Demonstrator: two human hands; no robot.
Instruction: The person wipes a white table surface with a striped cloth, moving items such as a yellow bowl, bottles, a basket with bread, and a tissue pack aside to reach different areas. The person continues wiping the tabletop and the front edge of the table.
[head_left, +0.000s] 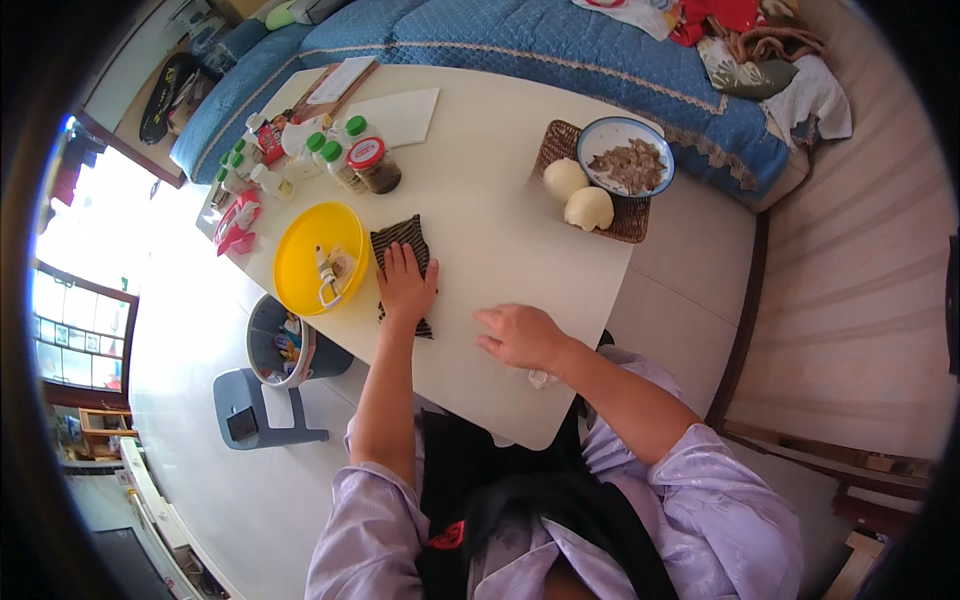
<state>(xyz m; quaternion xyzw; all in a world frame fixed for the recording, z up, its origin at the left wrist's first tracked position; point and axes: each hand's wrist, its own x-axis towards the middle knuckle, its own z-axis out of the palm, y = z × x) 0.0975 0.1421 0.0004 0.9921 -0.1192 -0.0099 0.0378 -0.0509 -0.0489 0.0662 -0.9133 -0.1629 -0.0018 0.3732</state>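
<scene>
My left hand (407, 283) lies flat on a folded dark cloth with tan stripes (398, 232), its thumb spread away from the fingers. The cloth rests on the white table (480, 195), just right of a yellow plastic basin (289, 264). Inside that basin are a white-handled peeler (327, 281) and some pale scraps. My right hand (523, 335) is over the near part of the table, slightly blurred, with thumb and fingers apart and nothing visible in it. A crumpled piece of clear or white wrapping (541, 379) lies by my right wrist.
A wicker tray (634, 221) at the far right bears two pale, round peeled vegetables (589, 208) and a blue-rimmed bowl (592, 139) of brownish strips. Green-capped bottles (341, 166) and a red-lidded jar (375, 166) stand at left. Below are a bin (262, 349) and stool (232, 397).
</scene>
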